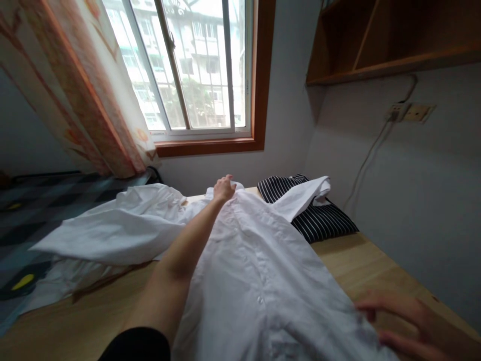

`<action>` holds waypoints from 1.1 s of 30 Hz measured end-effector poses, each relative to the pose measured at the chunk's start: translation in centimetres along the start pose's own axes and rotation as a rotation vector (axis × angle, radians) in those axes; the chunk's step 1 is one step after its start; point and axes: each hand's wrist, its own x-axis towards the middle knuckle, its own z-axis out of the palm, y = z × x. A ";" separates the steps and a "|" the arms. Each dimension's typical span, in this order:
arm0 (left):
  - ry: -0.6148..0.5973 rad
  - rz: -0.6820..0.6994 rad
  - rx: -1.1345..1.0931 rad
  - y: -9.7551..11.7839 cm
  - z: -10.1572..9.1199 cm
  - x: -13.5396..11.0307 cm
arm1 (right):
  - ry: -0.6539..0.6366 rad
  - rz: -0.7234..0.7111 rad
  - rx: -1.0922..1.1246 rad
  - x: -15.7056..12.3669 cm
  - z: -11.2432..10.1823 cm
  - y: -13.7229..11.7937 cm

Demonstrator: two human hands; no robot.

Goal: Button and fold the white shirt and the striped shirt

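Observation:
A white button-up shirt lies front side up along a wooden table, its buttons running down the middle. At the collar end, my left hand has its fingers curled on the cloth near the neck. My right hand is at the lower right by the shirt's side edge, smeared by motion, with its fingers apart. Whether its fingertips touch the cloth I cannot tell. One short sleeve stretches to the right over a folded black-and-white striped cloth.
More white garments lie heaped at the left, reaching onto a dark checked bedspread. The wooden tabletop meets the wall at right. A window, a curtain, a wall shelf and a plugged-in cord surround it.

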 end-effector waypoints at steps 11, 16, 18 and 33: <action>-0.156 -0.009 0.655 -9.3 -6.2 -9.2 | 0.154 -0.016 -0.380 31.0 4.5 -1.2; -0.232 0.243 0.588 -11.5 -5.9 -11.0 | -0.149 -0.158 -0.667 30.8 9.7 0.7; -0.345 0.281 0.507 -12.4 -5.9 -11.7 | -0.205 -0.172 -0.685 29.4 10.4 1.2; -0.111 0.179 0.312 -7.9 -5.3 -4.7 | -0.062 -0.074 -0.281 43.8 9.3 -7.0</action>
